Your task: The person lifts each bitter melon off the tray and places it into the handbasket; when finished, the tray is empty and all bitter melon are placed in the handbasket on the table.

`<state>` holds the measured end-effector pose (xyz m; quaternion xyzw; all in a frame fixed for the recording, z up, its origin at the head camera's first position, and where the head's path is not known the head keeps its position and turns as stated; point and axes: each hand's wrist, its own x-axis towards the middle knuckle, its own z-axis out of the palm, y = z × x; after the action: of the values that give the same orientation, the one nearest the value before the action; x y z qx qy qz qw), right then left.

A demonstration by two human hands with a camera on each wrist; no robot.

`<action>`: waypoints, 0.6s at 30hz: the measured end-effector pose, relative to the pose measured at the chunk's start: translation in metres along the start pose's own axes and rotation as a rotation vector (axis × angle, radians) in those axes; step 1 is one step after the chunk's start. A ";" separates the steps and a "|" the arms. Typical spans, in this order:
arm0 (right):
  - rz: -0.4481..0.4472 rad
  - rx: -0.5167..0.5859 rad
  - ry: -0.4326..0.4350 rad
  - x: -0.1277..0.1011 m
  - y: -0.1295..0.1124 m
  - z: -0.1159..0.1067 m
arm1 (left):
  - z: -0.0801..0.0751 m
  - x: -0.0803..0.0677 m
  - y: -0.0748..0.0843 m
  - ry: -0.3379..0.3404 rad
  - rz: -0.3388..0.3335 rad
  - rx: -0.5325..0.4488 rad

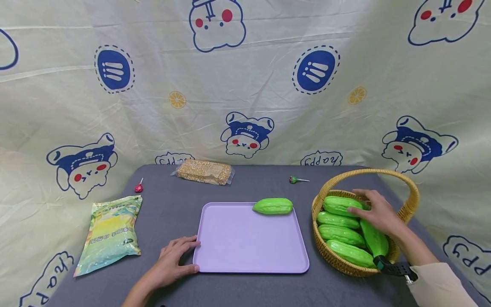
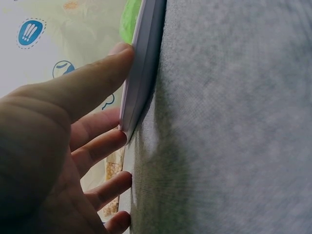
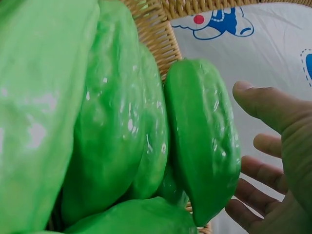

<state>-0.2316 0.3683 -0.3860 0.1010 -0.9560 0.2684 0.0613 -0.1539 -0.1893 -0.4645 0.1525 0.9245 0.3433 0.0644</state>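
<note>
A lilac tray (image 1: 251, 243) lies on the table with one green bitter melon (image 1: 273, 206) on its top right corner. My left hand (image 1: 172, 261) rests at the tray's left edge, thumb and fingertips touching the rim, fingers spread and fairly straight. To the right, a wicker basket (image 1: 326, 253) with a tall handle holds several bitter melons (image 1: 347, 253). My right hand (image 1: 377, 212) reaches into the basket at its back. In the right wrist view its fingers (image 3: 265, 173) are spread beside the rearmost bitter melon (image 3: 202, 131), curled round nothing.
A colourful printed bag (image 1: 111, 232) lies at the left, with a red lollipop (image 1: 139, 186) behind it. At the back lie a clear pack of grains (image 1: 205, 171) and a green lollipop (image 1: 294, 180). A printed cloth (image 1: 245, 85) hangs behind the grey table (image 1: 165, 213).
</note>
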 end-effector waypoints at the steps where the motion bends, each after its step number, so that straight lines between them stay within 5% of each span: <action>1: -0.008 -0.004 0.006 -0.001 -0.002 -0.001 | 0.000 0.000 0.000 -0.001 -0.001 -0.001; 18: -0.095 -0.023 0.121 -0.033 -0.045 0.002 | -0.001 0.000 0.002 -0.009 -0.015 -0.007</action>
<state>-0.1890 0.3347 -0.3710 0.1291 -0.9478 0.2597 0.1325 -0.1535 -0.1885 -0.4630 0.1471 0.9241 0.3453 0.0716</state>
